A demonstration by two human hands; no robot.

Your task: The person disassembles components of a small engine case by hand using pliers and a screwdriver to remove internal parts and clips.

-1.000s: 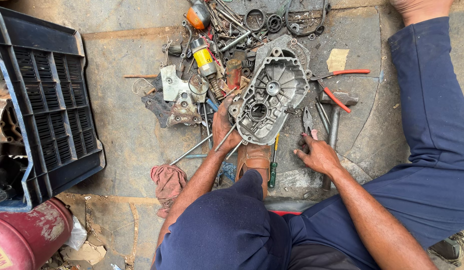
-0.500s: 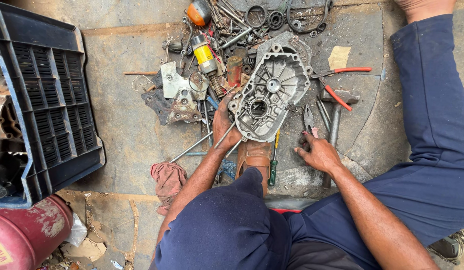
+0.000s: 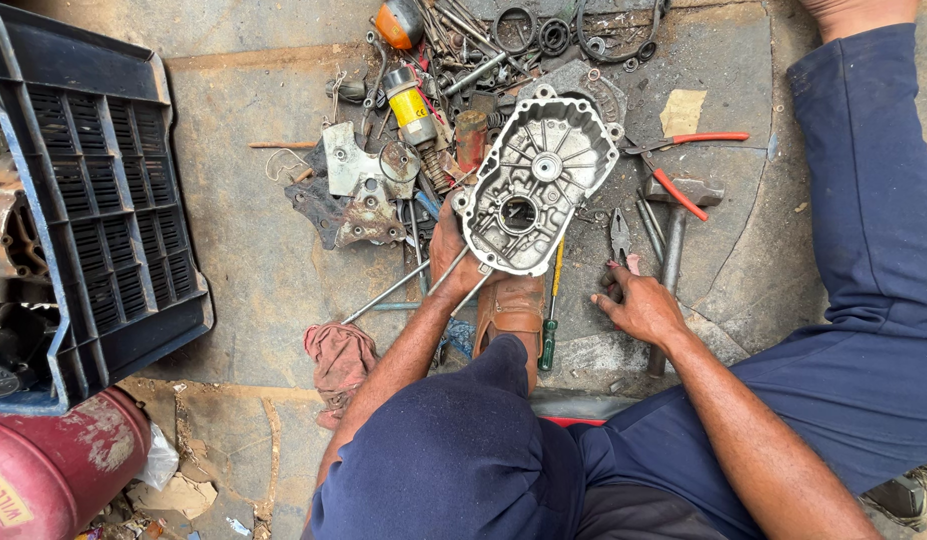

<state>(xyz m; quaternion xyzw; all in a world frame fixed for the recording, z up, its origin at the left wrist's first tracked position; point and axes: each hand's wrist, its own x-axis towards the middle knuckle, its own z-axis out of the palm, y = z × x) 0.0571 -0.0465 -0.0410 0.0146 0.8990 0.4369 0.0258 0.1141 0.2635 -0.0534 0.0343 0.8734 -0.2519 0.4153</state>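
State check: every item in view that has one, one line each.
Engine cover: hollow side up, tilted, held at its lower edge.
Left hand: gripping the cover.
Right hand: fingers down by the small pliers.
Red-handled pliers: handles spread.
Hammer: lying flat.
Crate: tipped on its side.

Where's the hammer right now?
In the head view, the hammer lies on the ground right of the engine cover, just beyond the right hand, under red-handled pliers.
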